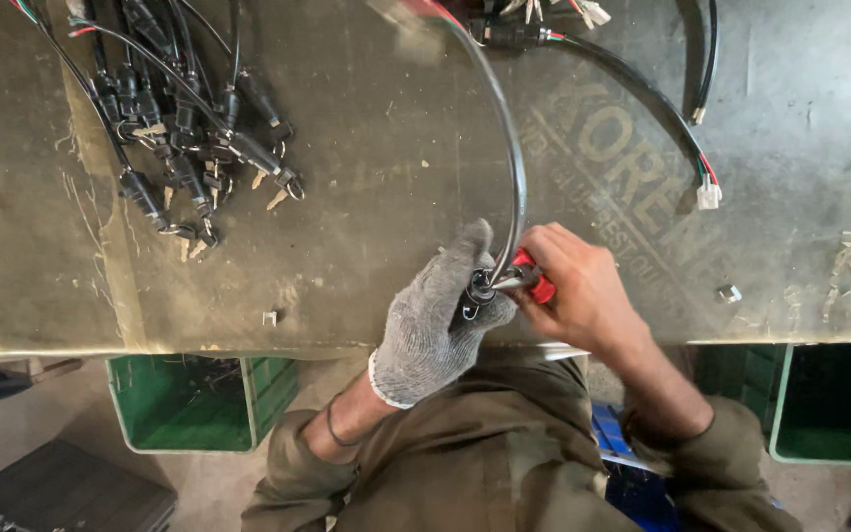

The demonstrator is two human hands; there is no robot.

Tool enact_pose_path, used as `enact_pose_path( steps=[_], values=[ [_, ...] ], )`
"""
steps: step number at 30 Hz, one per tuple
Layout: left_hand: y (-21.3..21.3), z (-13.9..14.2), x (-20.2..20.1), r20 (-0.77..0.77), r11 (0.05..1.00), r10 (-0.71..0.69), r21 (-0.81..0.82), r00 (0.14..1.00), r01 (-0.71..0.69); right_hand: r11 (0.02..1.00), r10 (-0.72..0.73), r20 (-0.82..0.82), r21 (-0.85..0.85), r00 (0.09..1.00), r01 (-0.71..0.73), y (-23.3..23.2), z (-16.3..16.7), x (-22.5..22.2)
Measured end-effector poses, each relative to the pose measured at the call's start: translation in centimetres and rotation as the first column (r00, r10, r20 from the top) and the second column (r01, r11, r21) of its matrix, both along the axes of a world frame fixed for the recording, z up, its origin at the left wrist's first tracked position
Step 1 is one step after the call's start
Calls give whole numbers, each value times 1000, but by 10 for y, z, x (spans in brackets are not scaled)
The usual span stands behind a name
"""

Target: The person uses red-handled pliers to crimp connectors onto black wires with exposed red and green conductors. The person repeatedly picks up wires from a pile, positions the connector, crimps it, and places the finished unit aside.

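Observation:
My left hand (438, 320), in a grey knitted glove, grips the black end piece (481, 289) of a black sheathed cable (516, 167) that arcs up toward the top of the workbench. My right hand (580, 288), bare, holds red-handled pliers (532, 277) whose metal jaws meet that end piece right beside the gloved fingers. A small metal clip hangs under the end piece. Both hands are over the bench's near edge (248, 347).
A bundle of similar black cable ends (184, 148) lies at the upper left. Another cable with a white plug (708, 195) lies at the upper right, a small nut (729, 293) near it. Green crates (199, 404) (834, 404) stand below the bench.

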State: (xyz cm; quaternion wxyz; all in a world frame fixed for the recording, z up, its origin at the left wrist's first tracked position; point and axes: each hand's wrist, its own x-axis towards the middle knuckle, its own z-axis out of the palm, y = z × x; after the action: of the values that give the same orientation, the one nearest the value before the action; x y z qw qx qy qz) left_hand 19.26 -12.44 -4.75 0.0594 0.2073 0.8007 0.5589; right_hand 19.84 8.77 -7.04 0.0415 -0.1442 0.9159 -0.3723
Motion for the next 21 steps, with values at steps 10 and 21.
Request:
enact_pose_path(
  steps=[10, 21],
  values=[
    [2, -7, 13, -66, 996, 81, -16, 994, -83, 991, -95, -14, 92, 995, 96, -10, 9, 8],
    [6, -18, 16, -130, 993, 41, -103, 991, -54, 989, -87, -5, 123, 996, 87, -4, 2, 15]
  ],
)
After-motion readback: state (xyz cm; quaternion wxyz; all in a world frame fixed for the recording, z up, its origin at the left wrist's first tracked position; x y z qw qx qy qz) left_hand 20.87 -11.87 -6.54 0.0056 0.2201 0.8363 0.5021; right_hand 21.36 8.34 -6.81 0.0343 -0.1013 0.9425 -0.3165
